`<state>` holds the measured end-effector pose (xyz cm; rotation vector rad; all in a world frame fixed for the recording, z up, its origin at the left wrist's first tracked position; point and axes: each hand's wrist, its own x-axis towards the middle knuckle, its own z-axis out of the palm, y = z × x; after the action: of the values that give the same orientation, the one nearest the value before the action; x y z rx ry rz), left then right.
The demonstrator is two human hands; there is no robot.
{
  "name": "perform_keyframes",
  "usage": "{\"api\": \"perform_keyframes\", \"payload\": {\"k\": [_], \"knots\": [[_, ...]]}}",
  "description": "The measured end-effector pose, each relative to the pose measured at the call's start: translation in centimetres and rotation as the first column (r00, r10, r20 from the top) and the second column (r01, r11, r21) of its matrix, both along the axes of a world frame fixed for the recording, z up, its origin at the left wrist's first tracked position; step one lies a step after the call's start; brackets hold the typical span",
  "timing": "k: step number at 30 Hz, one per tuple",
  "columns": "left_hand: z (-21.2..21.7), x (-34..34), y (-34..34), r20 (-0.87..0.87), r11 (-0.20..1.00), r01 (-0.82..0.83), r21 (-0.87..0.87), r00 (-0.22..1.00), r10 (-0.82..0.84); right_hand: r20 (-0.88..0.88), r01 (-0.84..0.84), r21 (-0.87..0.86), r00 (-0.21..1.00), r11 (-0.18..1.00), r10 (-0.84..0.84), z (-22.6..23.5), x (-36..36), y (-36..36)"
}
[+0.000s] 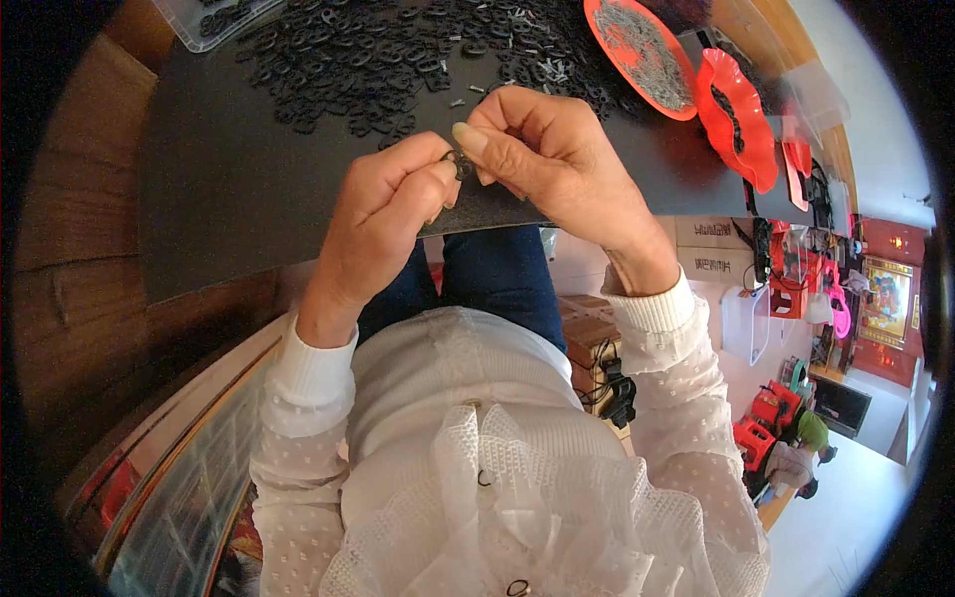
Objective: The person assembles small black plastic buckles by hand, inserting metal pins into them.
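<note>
Close together over the near edge of the dark table, both my hands are closed in pinches. Between the thumb and finger of my left hand [383,209] is a small dark looped piece [460,162], mostly covered by the fingertips. My right hand [557,164] meets it from the other side, thumb against fingers; whatever it grips is too small or hidden to name. Just beyond the hands lies a wide heap of small black looped plastic pieces [338,65]. Several short silvery bits [552,72] are scattered among them.
At the far right of the table [214,189] sits a red plate [609,45] heaped with thin metal pieces. Beside it is a wavy-rimmed red dish [761,164] with black pieces. A clear bin [204,40] stands far left. Cardboard boxes [716,267] stand beyond my right arm.
</note>
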<state>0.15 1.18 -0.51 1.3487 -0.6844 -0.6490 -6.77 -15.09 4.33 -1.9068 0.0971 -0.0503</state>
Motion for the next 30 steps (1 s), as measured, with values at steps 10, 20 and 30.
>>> {"api": "perform_keyframes", "payload": {"k": [10,20,30], "knots": [[-0.1,0.2,0.0,-0.013,1.0,0.0,-0.016,1.0,0.0,-0.006,0.011,-0.018,1.0,1.0,-0.011,0.0,-0.1,0.0],[0.0,0.3,0.2,-0.03,0.999,0.015,-0.031,0.999,-0.016,-0.062,-0.008,0.035,0.998,0.999,0.011,0.6,-0.1,0.4],[-0.3,0.2,-0.2,0.0,1.0,-0.019,-0.023,1.0,0.019,0.03,0.098,-0.047,0.995,0.994,-0.097,-1.1,-0.6,1.5]]}}
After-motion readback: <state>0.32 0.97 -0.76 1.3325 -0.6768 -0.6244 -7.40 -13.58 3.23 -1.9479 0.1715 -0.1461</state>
